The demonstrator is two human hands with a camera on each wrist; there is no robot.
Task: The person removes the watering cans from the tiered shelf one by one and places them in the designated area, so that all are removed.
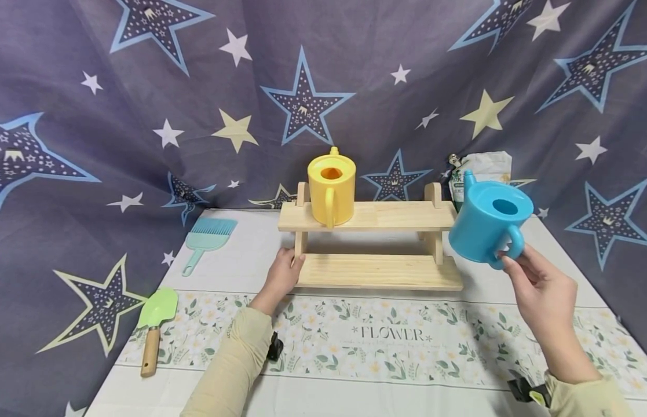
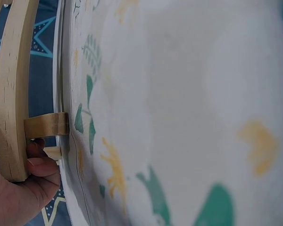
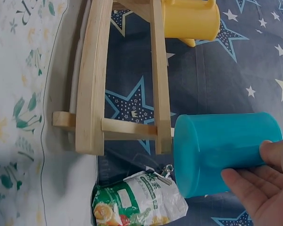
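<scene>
My right hand (image 1: 544, 289) pinches the handle of a blue watering can (image 1: 490, 223), held in the air at the right end of a two-tier wooden shelf (image 1: 380, 272). In the right wrist view the can's base (image 3: 186, 155) is close to the upper board's end; whether they touch I cannot tell. A yellow watering can (image 1: 331, 188) stands upright on the upper board, left of its middle, handle toward me. My left hand (image 1: 284, 272) grips the left end of the lower board, thumb on top, fingers partly hidden beneath in the head view.
A light-blue brush (image 1: 208, 234) and a green hand trowel (image 1: 158, 310) with a wooden handle lie on the left of the table. Behind the blue can stands a printed bag (image 3: 137, 200) with a metal clip. A starry curtain (image 1: 354, 75) hangs along the table's back and sides.
</scene>
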